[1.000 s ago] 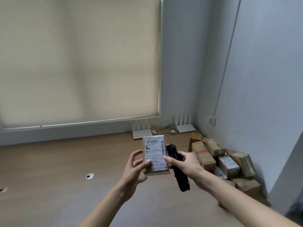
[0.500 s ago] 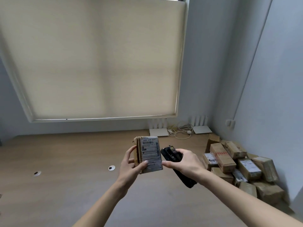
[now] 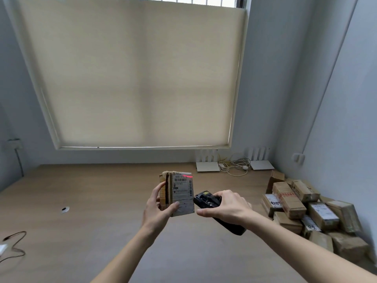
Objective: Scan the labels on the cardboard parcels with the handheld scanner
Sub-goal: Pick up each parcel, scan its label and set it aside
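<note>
My left hand (image 3: 158, 209) grips a small cardboard parcel (image 3: 177, 194) upright above the wooden table, thumb on its lower front. The parcel's white label (image 3: 183, 189) faces right toward the scanner, and a red scan line glows across the label's top edge. My right hand (image 3: 228, 207) holds the black handheld scanner (image 3: 208, 201) just right of the parcel, its head pointing at the label. The scanner's lower end sticks out below my wrist.
A heap of several cardboard parcels (image 3: 306, 213) lies at the table's right end against the wall. Two white routers (image 3: 207, 166) and coiled cables (image 3: 234, 166) sit at the back. A cable grommet (image 3: 65, 209) and a dark wire (image 3: 14, 245) lie on the left.
My view swung left and tilted up. The parcel turned its label further toward the scanner, my right hand drew back from the parcel, and a red scan line now shows on the label.
</note>
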{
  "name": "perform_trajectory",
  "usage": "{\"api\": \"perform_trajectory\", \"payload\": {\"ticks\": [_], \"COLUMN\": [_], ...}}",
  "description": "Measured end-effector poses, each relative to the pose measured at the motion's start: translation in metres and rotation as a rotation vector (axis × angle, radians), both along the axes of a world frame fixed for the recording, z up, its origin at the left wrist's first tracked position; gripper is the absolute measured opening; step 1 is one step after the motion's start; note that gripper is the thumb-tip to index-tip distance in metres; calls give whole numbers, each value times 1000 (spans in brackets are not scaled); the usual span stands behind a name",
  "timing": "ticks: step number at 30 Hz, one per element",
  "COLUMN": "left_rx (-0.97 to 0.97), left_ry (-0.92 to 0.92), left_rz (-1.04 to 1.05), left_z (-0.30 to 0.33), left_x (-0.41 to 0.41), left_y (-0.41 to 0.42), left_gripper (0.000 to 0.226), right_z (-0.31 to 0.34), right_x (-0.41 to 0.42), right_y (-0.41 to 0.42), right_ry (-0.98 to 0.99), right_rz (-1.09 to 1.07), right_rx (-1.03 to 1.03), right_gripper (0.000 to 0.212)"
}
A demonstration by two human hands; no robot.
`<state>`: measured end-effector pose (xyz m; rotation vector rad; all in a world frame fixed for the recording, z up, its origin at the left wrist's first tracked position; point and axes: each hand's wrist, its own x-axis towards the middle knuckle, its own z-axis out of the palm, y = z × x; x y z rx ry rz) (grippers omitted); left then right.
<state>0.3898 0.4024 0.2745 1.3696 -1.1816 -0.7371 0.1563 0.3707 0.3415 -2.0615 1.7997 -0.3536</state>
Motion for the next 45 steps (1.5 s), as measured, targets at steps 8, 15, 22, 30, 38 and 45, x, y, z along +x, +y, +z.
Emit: {"api": "perform_trajectory", "payload": {"ticks": [8,15,22,30,38,45], "left_rx": [-9,-17,-9,21,20,60], "left_ry": [-18,-17,-16,148,346,312], "left_rz": [15,31,70,216,494,798], "left_z": [-4,-4,2,11,6,-5], "left_x": [16,30,51,103,192,302], "left_y": [14,31,62,129,258,384], "left_gripper": [77,77,76,54,41,85], "right_z": [8,10,13,4,-23,-32], "right_x": [19,35,54,123,252,392], "right_y": [23,40,56,72,137,212], "right_ry": [49,66,-109,-364,-561,-464], "right_rz": [34,49,128,340,593,846], "right_rx": [11,-1,41,69,230,287], "right_gripper": [77,79,77,70,48,60]}}
